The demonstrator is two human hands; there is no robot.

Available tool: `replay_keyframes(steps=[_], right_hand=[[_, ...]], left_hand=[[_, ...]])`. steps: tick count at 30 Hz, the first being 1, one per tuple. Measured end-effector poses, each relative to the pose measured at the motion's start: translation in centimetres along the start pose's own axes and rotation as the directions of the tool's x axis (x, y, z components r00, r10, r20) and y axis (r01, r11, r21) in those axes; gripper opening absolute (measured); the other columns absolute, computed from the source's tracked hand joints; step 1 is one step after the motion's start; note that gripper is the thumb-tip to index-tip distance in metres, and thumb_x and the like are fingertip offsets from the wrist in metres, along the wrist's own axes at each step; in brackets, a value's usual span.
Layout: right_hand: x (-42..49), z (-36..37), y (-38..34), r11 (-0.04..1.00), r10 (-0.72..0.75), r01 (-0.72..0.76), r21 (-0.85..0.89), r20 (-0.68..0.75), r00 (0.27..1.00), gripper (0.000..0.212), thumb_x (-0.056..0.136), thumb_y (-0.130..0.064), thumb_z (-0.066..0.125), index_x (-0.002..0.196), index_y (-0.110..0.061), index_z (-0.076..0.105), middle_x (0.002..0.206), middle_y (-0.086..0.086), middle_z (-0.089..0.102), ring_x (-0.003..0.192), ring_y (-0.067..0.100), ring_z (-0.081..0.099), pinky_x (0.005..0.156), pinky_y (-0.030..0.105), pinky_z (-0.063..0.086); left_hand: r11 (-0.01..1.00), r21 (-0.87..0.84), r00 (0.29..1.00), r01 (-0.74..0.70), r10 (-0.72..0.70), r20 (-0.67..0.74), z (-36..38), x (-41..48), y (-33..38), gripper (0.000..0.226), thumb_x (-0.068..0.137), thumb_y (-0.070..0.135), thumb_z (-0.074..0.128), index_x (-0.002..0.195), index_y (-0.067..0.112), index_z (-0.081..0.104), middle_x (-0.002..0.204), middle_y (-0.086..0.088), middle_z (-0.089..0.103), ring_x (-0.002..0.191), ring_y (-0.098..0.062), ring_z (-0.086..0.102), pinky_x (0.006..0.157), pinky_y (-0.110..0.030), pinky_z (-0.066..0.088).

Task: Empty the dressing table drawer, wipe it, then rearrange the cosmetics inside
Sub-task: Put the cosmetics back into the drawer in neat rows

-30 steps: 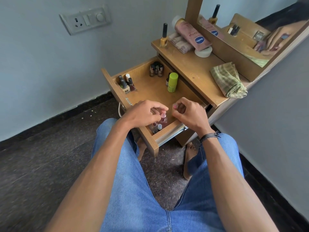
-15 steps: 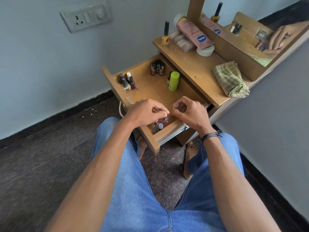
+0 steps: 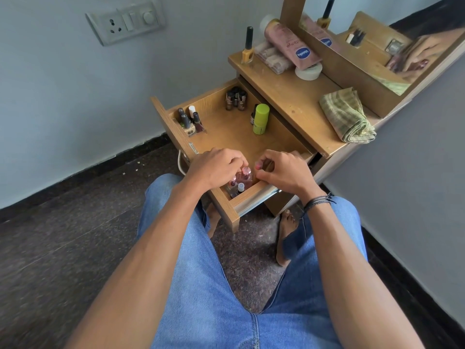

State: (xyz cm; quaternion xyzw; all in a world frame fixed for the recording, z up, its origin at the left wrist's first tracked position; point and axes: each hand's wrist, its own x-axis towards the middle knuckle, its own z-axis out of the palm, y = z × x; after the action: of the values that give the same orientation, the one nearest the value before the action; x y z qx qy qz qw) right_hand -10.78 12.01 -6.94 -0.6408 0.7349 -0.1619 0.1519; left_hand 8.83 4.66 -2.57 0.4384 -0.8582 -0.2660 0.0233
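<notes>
Pink bottles (image 3: 241,181) are clustering in the drawer (image 3: 234,137) corner; the left hand (image 3: 216,167) fingers (image 3: 239,161) are pinching one, best seated upright and snug, while the right hand (image 3: 281,172) fingers (image 3: 271,157) are curling, grasp unclear.

my left hand (image 3: 216,167) has drawn back a little, so the pink nail polish bottle (image 3: 245,175) it holds by the top and the small bottles (image 3: 236,186) beside it in the near corner of the drawer (image 3: 254,193) show more. my right hand (image 3: 284,172) has sunk lower, bringing its pinched pink cap (image 3: 258,165) nearer them.
</notes>
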Motion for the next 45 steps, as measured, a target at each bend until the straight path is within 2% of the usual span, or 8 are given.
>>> replay_keyframes(steps=[5,12,18,22,25,32,38,45], right_hand=[[0.02,0.0,0.0,1.0,-0.004,0.004,0.003,0.006,1.0,0.015,0.085,-0.047,0.067,0.094,-0.035,0.064,0.085,-0.012,0.07,0.082,0.013,0.065,0.099,0.038,0.04],[0.02,0.16,-0.03,1.0,-0.006,0.006,-0.014,-0.018,1.0,0.018,0.086,-0.048,0.066,0.097,-0.034,0.065,0.085,-0.011,0.069,0.082,0.013,0.065,0.098,0.036,0.039],[0.02,0.16,-0.12,1.0,-0.007,0.006,-0.027,-0.03,1.0,0.017,0.087,-0.048,0.065,0.098,-0.034,0.064,0.085,-0.012,0.068,0.081,0.013,0.064,0.098,0.035,0.038],[0.06,0.21,-0.05,1.0,-0.007,0.007,-0.022,-0.025,1.0,0.017,0.087,-0.048,0.065,0.097,-0.035,0.064,0.083,-0.012,0.068,0.08,0.012,0.064,0.099,0.036,0.039],[0.02,0.07,-0.02,1.0,-0.015,0.014,-0.023,-0.009,1.0,0.016,0.086,-0.049,0.066,0.095,-0.036,0.063,0.082,-0.014,0.067,0.08,0.011,0.063,0.099,0.037,0.04],[-0.11,-0.34,-0.25,1.0,-0.014,0.014,-0.01,0.026,1.0,0.014,0.085,-0.047,0.068,0.091,-0.039,0.06,0.084,-0.015,0.067,0.083,0.012,0.061,0.097,0.036,0.038],[-0.12,-0.35,-0.24,1.0,-0.016,0.016,-0.015,0.016,1.0,0.016,0.085,-0.047,0.069,0.096,-0.036,0.064,0.081,-0.018,0.061,0.08,0.009,0.056,0.093,0.033,0.037],[-0.19,-0.39,-0.36,1.0,-0.017,0.017,-0.01,0.021,1.0,0.018,0.085,-0.048,0.067,0.098,-0.036,0.065,0.084,-0.014,0.067,0.085,0.014,0.063,0.098,0.038,0.041]], left_hand=[[1.0,0.023,0.998,-0.003,0.001,0.062,-0.17,-0.2,0.32,0.031,0.101,0.033,0.042,0.11,0.044,0.069,0.065,0.028,0.051,0.074,-0.016,0.056,0.067,-0.031,0.037],[1.0,-0.021,0.996,0.004,-0.002,0.089,-0.41,-0.3,0.28,0.03,0.101,0.032,0.044,0.113,0.046,0.068,0.091,0.018,0.067,0.096,-0.016,0.065,0.089,-0.039,0.05],[1.0,-0.021,0.995,-0.014,0.016,0.102,-0.46,-0.22,0.02,0.028,0.1,0.032,0.047,0.113,0.046,0.067,0.077,0.025,0.062,0.093,-0.016,0.066,0.08,-0.035,0.048],[0.998,-0.054,0.991,-0.039,0.046,0.122,-0.78,-0.45,0.03,0.022,0.097,0.041,0.056,0.116,0.044,0.066,0.106,0.019,0.072,0.1,-0.015,0.066,0.09,-0.039,0.051],[0.998,-0.05,0.992,-0.037,0.042,0.121,-0.73,-0.49,0.02,0.022,0.095,0.045,0.058,0.116,0.046,0.066,0.113,0.02,0.072,0.103,-0.012,0.066,0.094,-0.042,0.052],[0.998,-0.02,0.99,-0.051,0.053,0.13,-0.64,-0.62,0.05,0.023,0.094,0.047,0.058,0.116,0.048,0.065,0.107,0.024,0.07,0.102,-0.008,0.066,0.092,-0.038,0.053],[0.995,0.061,0.99,-0.074,0.066,0.12,-0.68,-0.86,0.41,0.029,0.092,0.046,0.057,0.12,0.05,0.063,0.092,0.022,0.061,0.095,-0.016,0.06,0.087,-0.036,0.043],[0.993,0.09,0.986,-0.077,0.062,0.157,-0.74,-0.82,0.74,0.026,0.098,0.046,0.05,0.117,0.053,0.065,0.121,0.009,0.071,0.111,-0.025,0.062,0.089,-0.037,0.038]])
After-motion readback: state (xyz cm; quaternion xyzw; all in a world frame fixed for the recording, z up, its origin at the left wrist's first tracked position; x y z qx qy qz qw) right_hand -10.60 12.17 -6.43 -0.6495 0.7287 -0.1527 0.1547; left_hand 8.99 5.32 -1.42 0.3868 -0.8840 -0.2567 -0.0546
